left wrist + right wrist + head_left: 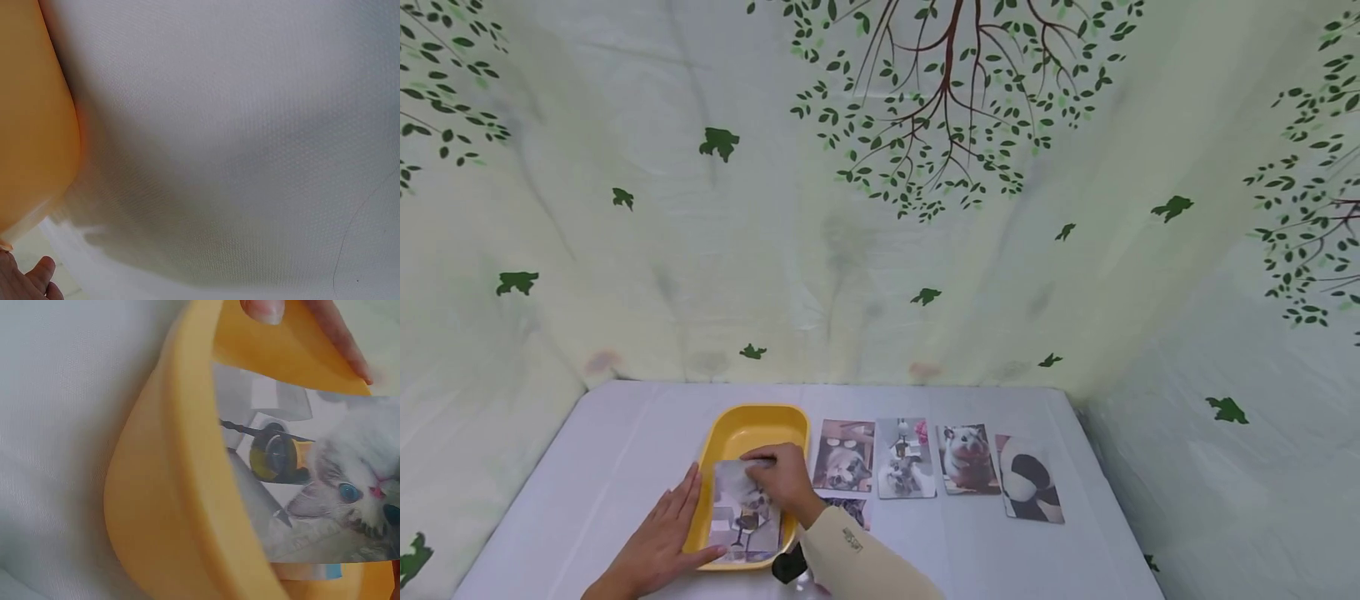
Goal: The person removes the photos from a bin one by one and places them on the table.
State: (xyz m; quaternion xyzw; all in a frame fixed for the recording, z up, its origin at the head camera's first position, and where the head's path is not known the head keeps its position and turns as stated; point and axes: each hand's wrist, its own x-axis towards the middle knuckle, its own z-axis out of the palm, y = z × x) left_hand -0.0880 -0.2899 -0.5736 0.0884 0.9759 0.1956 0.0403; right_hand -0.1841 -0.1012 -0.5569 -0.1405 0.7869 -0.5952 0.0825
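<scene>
A yellow tray stands on the left part of the table. My left hand rests against its left rim, fingers straight and thumb spread over the near edge. With the fingertips of my right hand I pinch the far end of a photo card inside the tray. In the right wrist view this cat card shows a white kitten with blue eyes; another card lies partly hidden beneath it. The left wrist view catches mostly the tray's outer wall.
Right of the tray lie a dog card, a card with a cat and flowers, a hamster card and a panda card. Another card is partly covered by my right arm. A black-topped object stands near the tray's front corner.
</scene>
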